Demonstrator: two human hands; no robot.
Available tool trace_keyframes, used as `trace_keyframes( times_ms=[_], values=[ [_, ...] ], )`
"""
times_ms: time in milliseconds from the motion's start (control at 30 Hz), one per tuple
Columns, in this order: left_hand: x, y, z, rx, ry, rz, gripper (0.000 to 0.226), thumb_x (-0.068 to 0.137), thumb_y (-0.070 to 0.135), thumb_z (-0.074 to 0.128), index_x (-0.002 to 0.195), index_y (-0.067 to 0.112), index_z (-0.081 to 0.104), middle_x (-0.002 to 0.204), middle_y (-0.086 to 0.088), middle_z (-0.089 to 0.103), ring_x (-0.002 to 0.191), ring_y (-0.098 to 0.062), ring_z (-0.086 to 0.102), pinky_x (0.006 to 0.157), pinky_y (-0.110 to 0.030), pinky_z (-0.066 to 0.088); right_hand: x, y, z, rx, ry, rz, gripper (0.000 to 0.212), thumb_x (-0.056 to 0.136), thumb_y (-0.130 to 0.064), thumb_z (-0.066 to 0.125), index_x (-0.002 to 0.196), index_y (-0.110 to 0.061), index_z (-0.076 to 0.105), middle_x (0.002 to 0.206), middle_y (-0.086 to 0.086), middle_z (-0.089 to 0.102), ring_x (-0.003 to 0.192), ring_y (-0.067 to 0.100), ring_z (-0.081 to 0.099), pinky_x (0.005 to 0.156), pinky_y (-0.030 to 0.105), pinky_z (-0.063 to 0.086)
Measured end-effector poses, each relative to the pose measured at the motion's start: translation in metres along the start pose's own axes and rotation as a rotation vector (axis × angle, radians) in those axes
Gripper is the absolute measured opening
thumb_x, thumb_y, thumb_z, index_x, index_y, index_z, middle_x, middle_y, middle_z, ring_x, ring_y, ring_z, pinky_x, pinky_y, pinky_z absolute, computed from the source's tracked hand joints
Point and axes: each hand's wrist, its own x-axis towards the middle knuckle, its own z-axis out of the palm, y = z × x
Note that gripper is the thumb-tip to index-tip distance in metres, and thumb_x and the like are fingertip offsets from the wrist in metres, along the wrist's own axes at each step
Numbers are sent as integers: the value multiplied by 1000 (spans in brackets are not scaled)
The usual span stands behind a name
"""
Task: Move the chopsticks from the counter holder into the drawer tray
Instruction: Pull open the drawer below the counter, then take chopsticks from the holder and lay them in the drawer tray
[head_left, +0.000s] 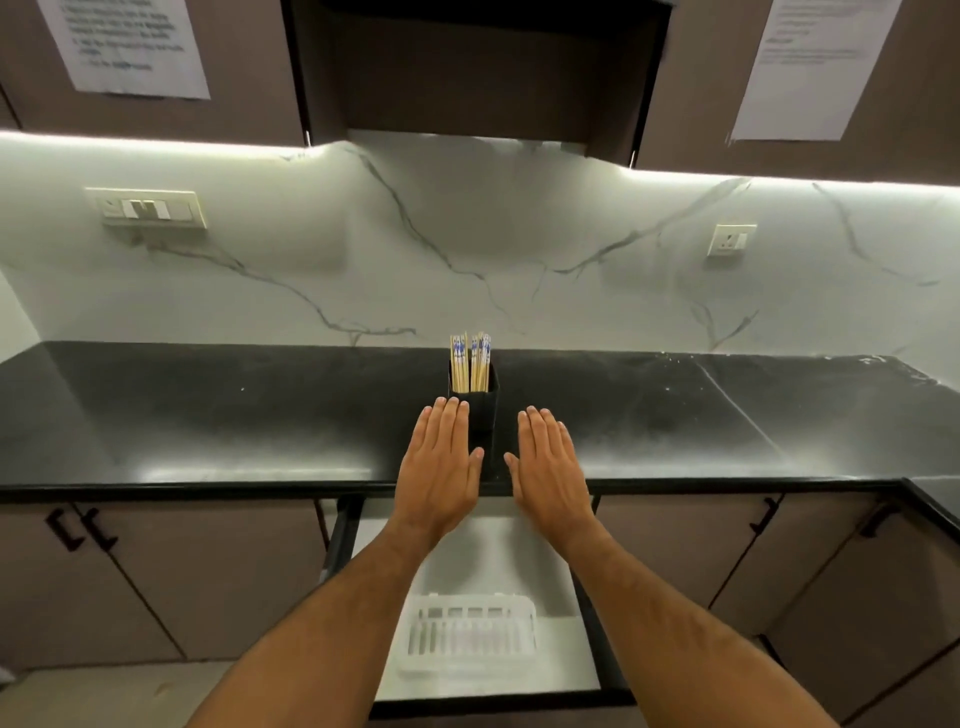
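Note:
A black square holder (482, 415) stands on the black counter (208, 415) near its front edge. Several wooden chopsticks (470, 364) with blue-patterned tops stick upright out of it. My left hand (441, 467) lies flat, palm down, just left of the holder, its fingertips beside the holder's wall. My right hand (548, 465) is flat and palm down a little to the holder's right, apart from it. Neither hand holds anything. Below the counter an open drawer (587, 613) holds a white slotted plastic tray (470, 639), partly hidden by my forearms.
Brown cabinet doors with black handles (78, 530) flank the drawer on both sides. The marble backsplash carries a switch panel (148, 208) at left and a socket (730, 240) at right. Upper cabinets with taped paper sheets (130, 47) hang overhead.

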Motion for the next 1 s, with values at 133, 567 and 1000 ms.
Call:
trace_keyframes(
  times_ms=[133,567,1000],
  values=[
    [29,-7,7,25,6,-15,61,104,39,34,154,5,33,159,-15,37,152,-28,27,127,-44,18,32,9,8,30,17,-9,60,103,-37,45,150,-1,38,152,21,45,144,36,41,118,50,36],
    [123,-61,70,-10,2,-13,60,103,38,34,152,4,34,158,-14,39,151,-27,28,127,-42,19,139,8,77,60,19,-10,58,102,-35,47,150,-2,38,152,18,46,144,33,40,119,48,35],
    [207,-115,163,-98,-73,-3,59,107,40,15,150,8,38,152,-12,48,146,-27,38,126,-43,23,247,-8,153,282,-82,75,61,102,-49,30,143,-7,46,135,10,58,120,20,58,104,38,51]
  ],
)
